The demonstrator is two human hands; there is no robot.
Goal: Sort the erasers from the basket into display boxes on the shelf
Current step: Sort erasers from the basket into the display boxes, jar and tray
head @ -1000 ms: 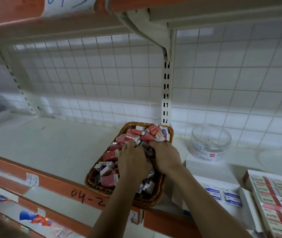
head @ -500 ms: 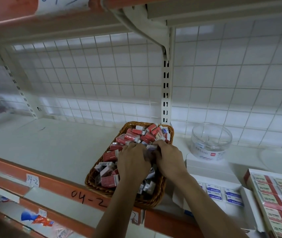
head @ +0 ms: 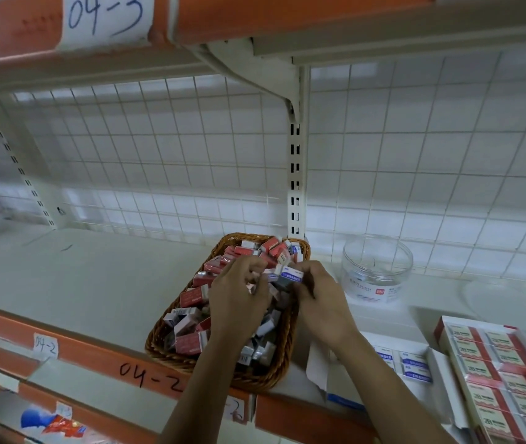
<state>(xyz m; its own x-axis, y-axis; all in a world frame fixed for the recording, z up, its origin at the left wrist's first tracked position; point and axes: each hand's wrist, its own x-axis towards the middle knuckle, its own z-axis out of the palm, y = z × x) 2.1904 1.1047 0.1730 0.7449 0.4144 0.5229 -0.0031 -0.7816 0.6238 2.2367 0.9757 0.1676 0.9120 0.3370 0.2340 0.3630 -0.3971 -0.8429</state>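
Note:
A brown wicker basket stands on the white shelf, filled with several red and blue-and-white boxed erasers. Both hands are over its middle. My right hand pinches a blue-and-white eraser lifted just above the pile. My left hand is in the pile with fingers curled; what they hold is hidden. To the right stand a white display box with blue erasers and a red display box with red erasers.
A clear round plastic jar stands behind the display boxes, right of the basket. The shelf's orange front edge carries 04-2 labels. A slotted upright and wire grid back the shelf. The upper shelf hangs overhead.
My right hand has lifted a blue-and-white eraser out of the pile. My left hand has stayed in the basket. The view has tilted up a little.

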